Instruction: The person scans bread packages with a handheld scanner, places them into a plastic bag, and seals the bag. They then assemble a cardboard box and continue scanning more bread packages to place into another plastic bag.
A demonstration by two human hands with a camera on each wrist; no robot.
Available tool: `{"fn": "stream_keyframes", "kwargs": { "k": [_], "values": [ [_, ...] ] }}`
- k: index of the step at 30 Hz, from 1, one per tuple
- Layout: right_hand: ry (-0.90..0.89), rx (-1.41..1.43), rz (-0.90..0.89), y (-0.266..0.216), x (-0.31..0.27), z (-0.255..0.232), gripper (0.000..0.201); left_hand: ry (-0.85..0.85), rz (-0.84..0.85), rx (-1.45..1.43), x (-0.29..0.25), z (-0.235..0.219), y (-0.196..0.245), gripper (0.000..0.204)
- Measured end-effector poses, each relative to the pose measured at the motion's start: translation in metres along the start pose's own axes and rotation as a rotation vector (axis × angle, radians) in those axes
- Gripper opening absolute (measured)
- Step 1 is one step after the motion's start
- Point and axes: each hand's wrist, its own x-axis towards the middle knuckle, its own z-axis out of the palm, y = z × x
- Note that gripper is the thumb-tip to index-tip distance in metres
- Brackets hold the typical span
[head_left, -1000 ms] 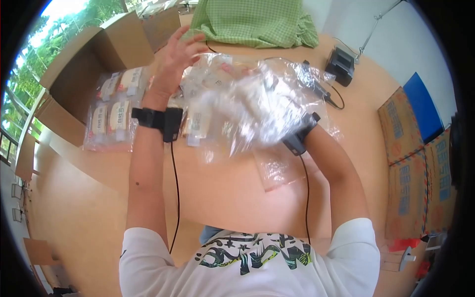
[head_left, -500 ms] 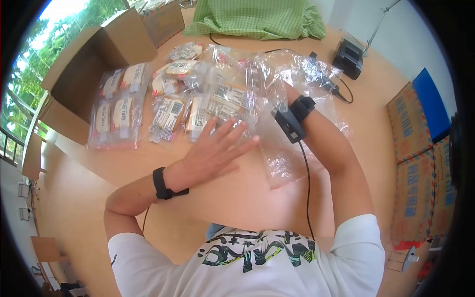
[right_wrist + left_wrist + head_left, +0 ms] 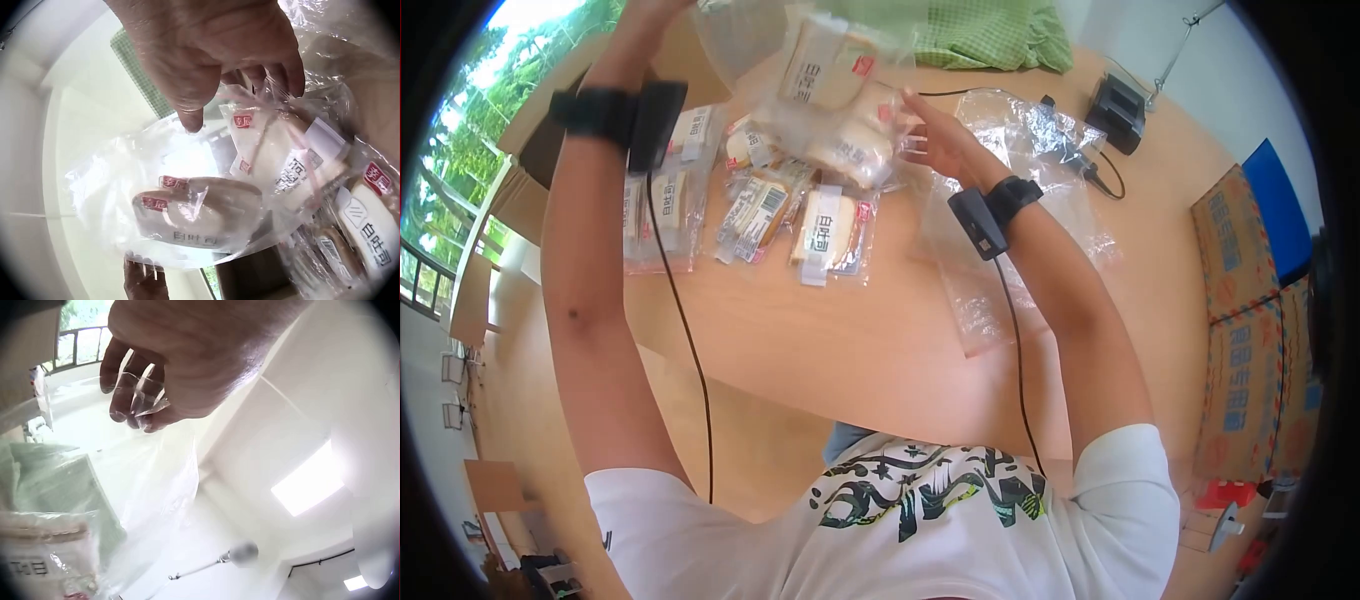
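Observation:
Raised at the upper left of the head view, my left hand (image 3: pixel 643 25) pinches the edge of a clear plastic bag (image 3: pixel 103 181); its curled fingers show against the film in the left wrist view. Inside the lifted, tilted bag are several packs of sliced white bread (image 3: pixel 825 70) with red labels. At the bag's right side is my right hand (image 3: pixel 955 145), thumb spread apart from the fingers, whose tips touch the crinkled plastic. More bread packs (image 3: pixel 830 235) lie on the table just below the bag.
A filled bag of bread packs (image 3: pixel 665 205) lies at the left beside an open cardboard box (image 3: pixel 520 195). A flat clear bag (image 3: pixel 975 310) lies right of centre. Beyond are a black device (image 3: pixel 1115 110) and green checked cloth (image 3: pixel 1000 35). Printed cartons (image 3: pixel 1240 370) stand at the right.
My left hand has swung from near the table's front up to the far left. The bag with bread packs has been lifted and tilted, and my right hand is out from under the film.

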Motion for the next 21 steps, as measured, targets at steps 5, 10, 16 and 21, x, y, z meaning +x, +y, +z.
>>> {"fn": "stream_keyframes", "kwargs": {
  "k": [5, 10, 16, 21],
  "values": [
    [-0.011, -0.163, -0.066, 0.010, -0.013, 0.009, 0.078, 0.370, -0.050, -0.087, 0.046, -0.013, -0.012, 0.023],
    [0.310, -0.406, -0.267, 0.008, -0.011, 0.008, 0.060, 0.608, 0.009, -0.349, 0.056, -0.018, -0.008, 0.024],
    [0.376, -0.098, -0.767, -0.066, -0.047, -0.059, 0.069, 0.057, 0.003, -1.032, 0.032, -0.001, -0.007, 0.025],
    [0.292, -0.224, -0.781, -0.107, -0.121, -0.098, 0.057, -0.435, -0.169, -1.488, -0.045, 0.077, 0.034, 0.029]
  ]
}}
